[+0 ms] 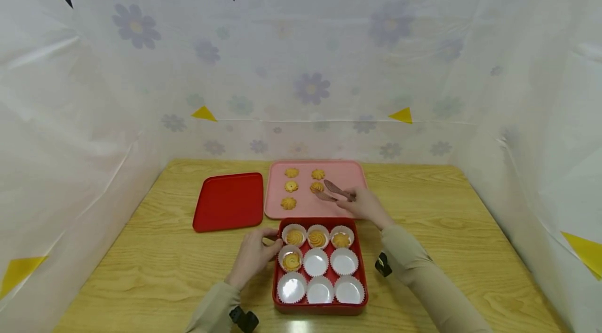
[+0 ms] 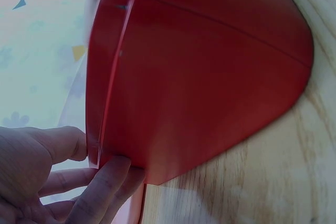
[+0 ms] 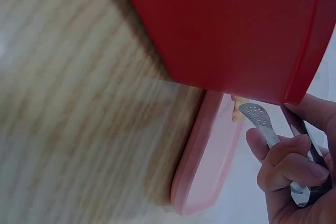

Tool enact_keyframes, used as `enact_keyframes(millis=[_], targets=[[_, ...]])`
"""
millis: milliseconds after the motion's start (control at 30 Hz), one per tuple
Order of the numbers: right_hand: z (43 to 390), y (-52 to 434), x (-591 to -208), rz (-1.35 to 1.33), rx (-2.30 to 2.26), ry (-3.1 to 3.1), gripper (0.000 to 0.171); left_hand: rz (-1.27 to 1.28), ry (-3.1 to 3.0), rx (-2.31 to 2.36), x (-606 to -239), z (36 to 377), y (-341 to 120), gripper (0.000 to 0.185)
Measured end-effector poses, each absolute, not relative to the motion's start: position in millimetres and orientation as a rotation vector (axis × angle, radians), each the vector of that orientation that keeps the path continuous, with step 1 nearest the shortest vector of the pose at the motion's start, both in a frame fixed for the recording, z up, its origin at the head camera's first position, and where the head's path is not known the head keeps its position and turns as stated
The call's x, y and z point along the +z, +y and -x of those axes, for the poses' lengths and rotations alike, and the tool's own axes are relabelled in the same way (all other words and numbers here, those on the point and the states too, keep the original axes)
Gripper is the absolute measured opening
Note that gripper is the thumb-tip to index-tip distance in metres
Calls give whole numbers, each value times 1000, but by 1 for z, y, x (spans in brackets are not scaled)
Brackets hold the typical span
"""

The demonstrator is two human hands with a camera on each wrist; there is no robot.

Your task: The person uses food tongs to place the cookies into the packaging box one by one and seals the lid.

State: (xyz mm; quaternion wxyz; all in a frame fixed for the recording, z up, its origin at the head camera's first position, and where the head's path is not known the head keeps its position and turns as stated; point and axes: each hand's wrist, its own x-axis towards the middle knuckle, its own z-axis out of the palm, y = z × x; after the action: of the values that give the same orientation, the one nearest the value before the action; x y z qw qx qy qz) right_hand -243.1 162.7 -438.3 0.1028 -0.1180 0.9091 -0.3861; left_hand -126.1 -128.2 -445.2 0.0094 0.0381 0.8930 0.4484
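My right hand (image 1: 364,204) holds a pair of metal tongs (image 1: 334,190) above the pink tray (image 1: 348,171). Their spread tips straddle a swirled cookie (image 1: 316,186) in the tray's middle row; whether they touch it I cannot tell. In the right wrist view, fingers curl round the handles and one perforated tip (image 3: 254,113) shows. At the red box (image 1: 320,309), my left hand (image 1: 256,252) pinches the rim near the far left corner, thumb at the edge and fingers against the outer wall (image 2: 184,87). White paper cups (image 1: 315,262) fill the box; the back row and the middle-left cup hold cookies (image 1: 317,239).
A red lid (image 1: 229,202) lies flat left of the pink tray. Several other cookies (image 1: 289,203) sit on that tray, directly behind the box. The wooden table (image 1: 437,249) is enclosed by pale flowered sheeting (image 1: 282,50) at the back and sides.
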Motion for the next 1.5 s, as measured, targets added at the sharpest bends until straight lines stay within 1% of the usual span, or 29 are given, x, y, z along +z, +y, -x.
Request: enact_keyframes(millis=[100,333,433,600,933,1333,1500], targets=[[249,158,-437,357,-1103,2702,22,-130,2790,1404,-445,126,-128,26],[260,150,-438,335,-1014,2734,19,-112,2789,1399,-445,126,-128,26],[263,148,-440,323,-1003,2741,21,-106,2784,1398,-445,126,-127,27],[265,144,-440,326,-1017,2742,23,-121,2790,1395,-445,126,-127,26],[269,141,-438,351,-967,2786,23,-120,2774,1408,-444,127,-127,26],[268,139,-439,342,-960,2795,19,-131,2779,1401,-445,127,-128,25],[267,138,-440,339,-935,2812,20,-126,2780,1400,-445,127,-128,26]])
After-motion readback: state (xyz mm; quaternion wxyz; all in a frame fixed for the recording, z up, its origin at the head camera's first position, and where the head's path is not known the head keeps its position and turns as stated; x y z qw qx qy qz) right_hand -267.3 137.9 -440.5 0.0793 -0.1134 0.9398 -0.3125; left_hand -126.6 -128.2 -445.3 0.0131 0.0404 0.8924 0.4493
